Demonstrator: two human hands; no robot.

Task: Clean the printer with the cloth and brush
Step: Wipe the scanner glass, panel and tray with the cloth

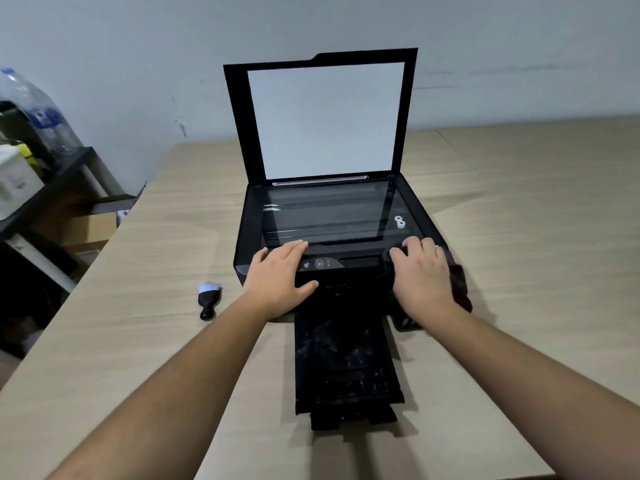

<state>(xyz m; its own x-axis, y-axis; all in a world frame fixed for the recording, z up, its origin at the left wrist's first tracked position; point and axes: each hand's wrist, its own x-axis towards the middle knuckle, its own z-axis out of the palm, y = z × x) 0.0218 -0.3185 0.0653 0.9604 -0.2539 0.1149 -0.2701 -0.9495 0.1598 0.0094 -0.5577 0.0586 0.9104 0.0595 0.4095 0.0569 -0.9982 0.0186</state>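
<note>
A black printer [332,216] stands on the wooden table [156,244] with its scanner lid [325,119] raised and the glass bared. Its output tray [346,365] is pulled out toward me. My left hand [280,275] rests flat, fingers straight, on the front left edge beside the control panel. My right hand [420,271] presses a dark cloth [459,282] onto the front right corner, fingers bent over it. A small black brush [209,299] with pale bristles lies on the table left of the printer.
A dark shelf [52,188] with boxes and a plastic bottle [38,112] stands off the table's left edge. A pale wall is right behind the printer. Bare tabletop stretches to the right of the printer.
</note>
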